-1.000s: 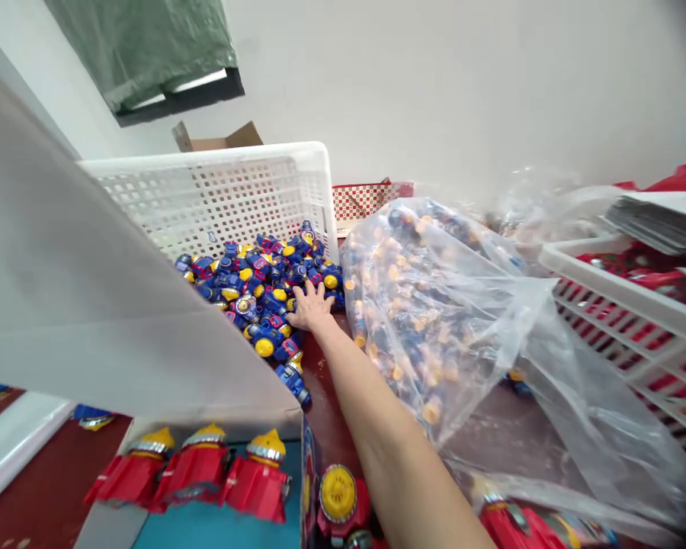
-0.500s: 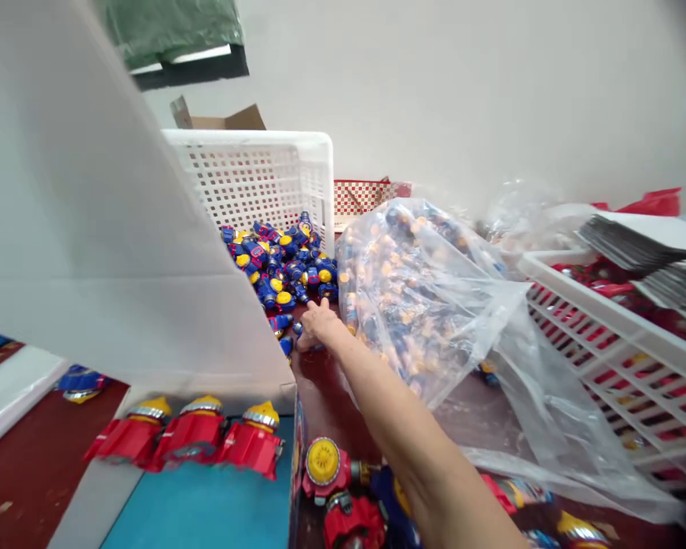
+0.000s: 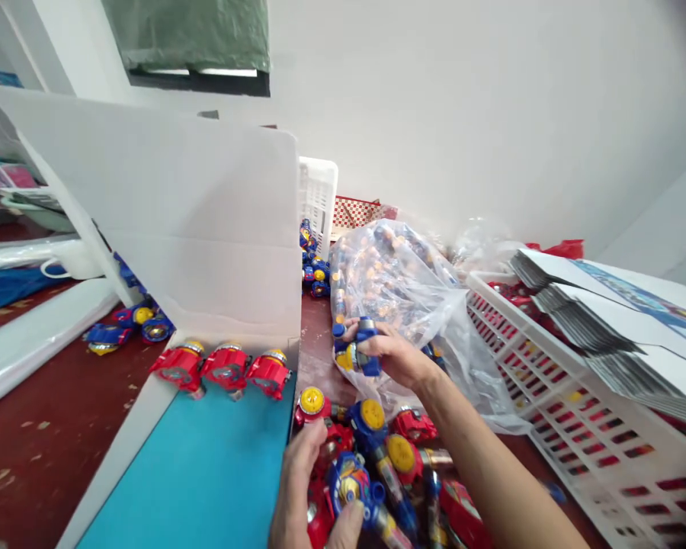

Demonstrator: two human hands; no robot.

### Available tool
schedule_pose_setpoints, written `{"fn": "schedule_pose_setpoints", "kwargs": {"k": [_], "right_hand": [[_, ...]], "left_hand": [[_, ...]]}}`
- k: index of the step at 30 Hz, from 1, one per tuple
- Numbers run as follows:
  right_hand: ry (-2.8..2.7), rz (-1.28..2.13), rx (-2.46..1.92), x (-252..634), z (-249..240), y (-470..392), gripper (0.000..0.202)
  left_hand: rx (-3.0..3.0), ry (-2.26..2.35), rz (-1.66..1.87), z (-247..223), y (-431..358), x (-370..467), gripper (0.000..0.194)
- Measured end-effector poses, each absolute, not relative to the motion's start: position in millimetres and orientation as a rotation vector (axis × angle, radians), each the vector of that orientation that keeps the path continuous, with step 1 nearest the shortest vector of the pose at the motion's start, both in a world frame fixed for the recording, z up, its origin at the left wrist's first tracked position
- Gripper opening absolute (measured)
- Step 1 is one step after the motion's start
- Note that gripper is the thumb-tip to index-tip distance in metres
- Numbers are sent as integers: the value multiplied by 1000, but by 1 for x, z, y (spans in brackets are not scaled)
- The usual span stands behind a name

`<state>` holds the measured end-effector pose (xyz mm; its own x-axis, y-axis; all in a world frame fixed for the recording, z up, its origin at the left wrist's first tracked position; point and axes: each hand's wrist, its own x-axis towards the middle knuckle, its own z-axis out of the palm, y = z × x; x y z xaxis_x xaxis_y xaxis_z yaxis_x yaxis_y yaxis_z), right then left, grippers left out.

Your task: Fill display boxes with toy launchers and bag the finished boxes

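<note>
My right hand (image 3: 397, 354) is closed around a blue toy with a yellow cap (image 3: 354, 357), above the table in front of the clear plastic bag (image 3: 394, 282). Lower down, my left hand (image 3: 306, 488) has its thumb and fingers around a blue toy (image 3: 348, 480) with a round silver-and-yellow centre. Red and blue toys with yellow caps lie loosely around it, among them a red one (image 3: 415, 424). Three red toys (image 3: 225, 367) stand in a row along the back of an open white box with a blue bottom (image 3: 206, 465).
The box's raised white lid (image 3: 177, 221) partly hides a white basket (image 3: 320, 179) and its pile of blue toys. On the right, stacked folded cards (image 3: 623, 328) rest on a white crate (image 3: 577, 435). More blue toys lie left of the box.
My right hand has come back from the blue pile and now holds a blue toy. My left hand has come into view at the bottom. The view has shifted, showing more of the lid.
</note>
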<state>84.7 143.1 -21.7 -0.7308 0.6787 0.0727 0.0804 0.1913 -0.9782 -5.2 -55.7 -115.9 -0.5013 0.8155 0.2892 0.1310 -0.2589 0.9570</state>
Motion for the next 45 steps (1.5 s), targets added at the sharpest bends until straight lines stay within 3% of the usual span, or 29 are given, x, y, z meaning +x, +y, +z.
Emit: {"fn": "schedule_pose_setpoints", "kwargs": {"k": [3,5,10,13,17,24,28,31,36,45], "right_hand": [[-1775,1762,-634,108,-17,85,37],[-1739,1801,-662,111,-17,47,47],[-2120,1311,-823,98,-18,-8,62],[-2083,1244,-899,89,-28,-4,65],[-1953,1175,-880,77,-47,7,61],[-2011,555,-767,95,-24,15,49],[-2104,361,-1373,155,-30,83,38],[-2257,383,-1518,183,-61,140,25],[-2482,442,-1392,162,-106,181,50],[-2469,331,-1557,169,-87,171,23]], "left_hand": [[802,1101,1813,-90,-48,-4,91],[631,884,1726,-73,-44,-7,105],[528,736,1634,-57,-50,-15,83],[454,722,1660,-54,-49,-18,80],[267,727,1596,-49,-37,-20,69],[-33,642,1567,-47,-33,-30,54],[-127,610,1394,-44,-39,-51,43],[-144,510,1277,-45,-43,-61,42],[55,395,1149,-51,-46,-58,25],[-73,425,1144,-64,-48,-57,17]]}}
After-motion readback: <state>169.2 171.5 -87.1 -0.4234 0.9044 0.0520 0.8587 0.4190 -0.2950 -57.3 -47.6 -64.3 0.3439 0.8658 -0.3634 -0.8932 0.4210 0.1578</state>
